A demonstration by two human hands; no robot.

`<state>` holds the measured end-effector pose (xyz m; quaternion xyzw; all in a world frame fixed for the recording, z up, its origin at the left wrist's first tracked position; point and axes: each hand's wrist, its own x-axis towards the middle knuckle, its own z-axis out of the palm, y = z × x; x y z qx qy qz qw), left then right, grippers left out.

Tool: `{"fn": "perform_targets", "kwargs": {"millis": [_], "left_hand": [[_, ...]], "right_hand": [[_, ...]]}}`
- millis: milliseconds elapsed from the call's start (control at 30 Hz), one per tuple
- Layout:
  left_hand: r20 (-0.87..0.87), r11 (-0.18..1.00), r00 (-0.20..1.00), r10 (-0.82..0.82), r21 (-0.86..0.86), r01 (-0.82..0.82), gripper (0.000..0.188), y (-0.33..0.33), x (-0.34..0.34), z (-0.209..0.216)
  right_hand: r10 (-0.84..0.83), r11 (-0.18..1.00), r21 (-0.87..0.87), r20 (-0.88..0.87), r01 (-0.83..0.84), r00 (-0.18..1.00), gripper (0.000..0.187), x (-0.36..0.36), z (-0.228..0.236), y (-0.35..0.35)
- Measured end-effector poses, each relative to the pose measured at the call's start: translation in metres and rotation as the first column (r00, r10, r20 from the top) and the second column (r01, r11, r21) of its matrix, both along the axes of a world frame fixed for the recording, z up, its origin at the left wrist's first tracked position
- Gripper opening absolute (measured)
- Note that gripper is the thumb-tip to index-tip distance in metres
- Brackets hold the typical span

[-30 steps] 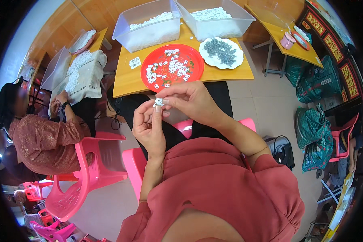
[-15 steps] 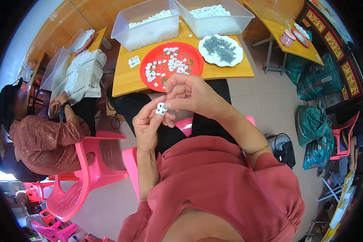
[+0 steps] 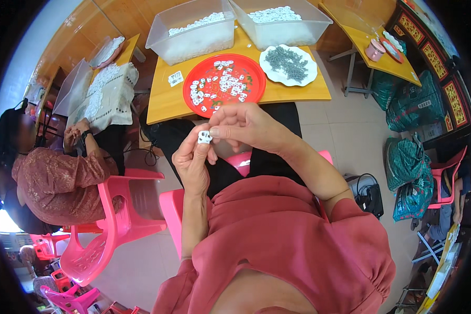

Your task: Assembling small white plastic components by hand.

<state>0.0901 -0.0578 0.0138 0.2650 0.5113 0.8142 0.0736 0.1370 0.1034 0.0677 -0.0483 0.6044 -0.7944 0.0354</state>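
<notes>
A small white plastic piece with dark round openings (image 3: 204, 137) is pinched between the thumb and fingers of my left hand (image 3: 191, 161), above my lap. My right hand (image 3: 252, 125) is closed, its thumb and forefinger meeting at the piece's right edge. Whether anything tiny sits between those two fingertips is hidden. Just beyond my hands lies a round red tray (image 3: 252, 68) with many similar white pieces (image 3: 229, 83) scattered on it. A scalloped white plate (image 3: 311, 77) at its right bears a heap of small grey parts (image 3: 287, 63).
Two clear plastic bins (image 3: 191, 49) of white pieces stand at the back of the yellow table (image 3: 165, 104). On the left a person (image 3: 63, 183) sits in a pink chair (image 3: 112, 225) beside a cloth-covered work surface. Green sacks (image 3: 411, 162) lie at the right.
Both hands have shifted slightly left and up with the white piece, which is now turned to a different angle. My right fingers have moved left along with it.
</notes>
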Motion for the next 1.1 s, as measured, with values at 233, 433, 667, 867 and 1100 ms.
{"fn": "perform_targets", "kwargs": {"millis": [233, 433, 667, 867, 1100], "left_hand": [[-0.243, 0.991, 0.968, 0.059, -0.102, -0.086, 0.026, 0.001, -0.006, 0.002], [-0.275, 0.997, 0.961, 0.030, -0.059, -0.048, 0.026, 0.002, -0.009, 0.005], [-0.116, 1.000, 0.993, -0.022, -0.001, 0.022, 0.031, -0.001, -0.007, 0.003], [-0.030, 0.997, 0.997, -0.068, 0.035, 0.069, 0.040, -0.002, -0.006, 0.001], [0.088, 0.995, 0.995, -0.057, 0.084, 0.050, 0.046, 0.004, 0.002, -0.001]], "right_hand": [[0.112, 0.994, 0.011, -0.010, -0.112, 0.994, 0.023, 0.000, -0.003, 0.002], [0.143, 0.986, 0.082, 0.034, -0.146, 0.989, 0.021, 0.001, 0.001, 0.003], [0.106, 0.881, 0.461, -0.418, 0.110, 0.902, 0.021, 0.001, -0.005, -0.004], [0.055, 0.745, 0.618, -0.430, 0.249, 0.901, 0.017, 0.011, 0.011, -0.014], [-0.002, 0.484, 0.567, -0.761, 0.666, 0.649, 0.022, -0.003, -0.021, -0.026]]}}
